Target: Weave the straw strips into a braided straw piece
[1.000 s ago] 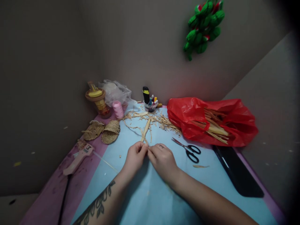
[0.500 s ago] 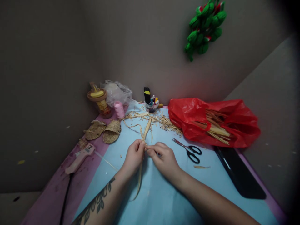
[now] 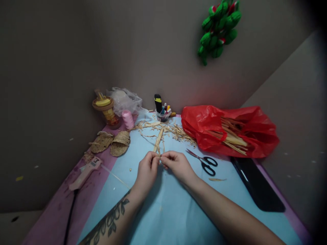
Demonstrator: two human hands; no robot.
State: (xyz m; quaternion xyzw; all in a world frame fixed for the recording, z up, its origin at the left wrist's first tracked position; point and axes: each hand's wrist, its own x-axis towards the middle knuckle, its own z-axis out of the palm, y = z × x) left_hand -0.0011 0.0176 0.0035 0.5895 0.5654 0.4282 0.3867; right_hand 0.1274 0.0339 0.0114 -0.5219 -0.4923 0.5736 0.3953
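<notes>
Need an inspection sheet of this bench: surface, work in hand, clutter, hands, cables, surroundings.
Surface: blue sheet over purple cover; dark marks on the purple.
Work in hand: pale dried strip at the fingertips.
Clutter: straw scraps, scissors, red bag holding straw, woven slipper-like pieces, pink spool.
Hands: left hand and right hand pinching, fingertips close together.
Cables: black cord from pink glue gun, leaving view at the bottom.
Surroundings: grey wall, green hanging ornament.

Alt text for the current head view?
A person's left hand and right hand pinch dried fibre strips over a blue sheet. Black-handled scissors and a red plastic bag holding more strips lie right; a pink glue gun and woven slipper-shaped pieces lie left.
</notes>
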